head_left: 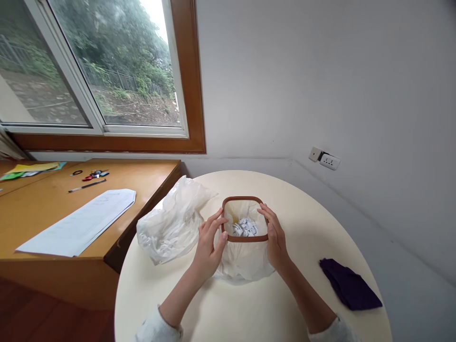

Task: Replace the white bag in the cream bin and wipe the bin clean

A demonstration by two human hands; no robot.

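Two pale sleeves (158, 327) are reaching in from the near edge over a round cream table (245, 313), which is filling the middle of the scene. To the near right, a folded dark purple cloth (349, 284) is lying close to the table's edge. To the near left, a reddish-brown floor (53, 311) is showing below a wooden desk.

At the table's middle, a small bin with a brown rim (247, 239) is standing between the hands. The left hand (208, 242) is gripping the rim's left side, its fingers partly spread, one fingertip curling over the edge and the thumb pressing outside. The right hand (276, 237) is closing lightly on the right side, fingertips lapping over the rim. A whitish liner (245, 261) is draping around the outside of the bin, and crumpled printed paper (245, 228) is lying inside. Just left of the left hand, a crumpled white plastic bag (174, 225) is resting on the table.

Farther left, the wooden desk (149, 183) is carrying white sheets (81, 221), a pen (87, 185), a cluster of small items (95, 175), a black ring (77, 173) and coloured papers (33, 167). Beyond, a brown-framed window (188, 71) is showing trees (117, 42) and a fence (121, 80), while a pale wall (267, 80) is bearing a socket (329, 161) on the right.
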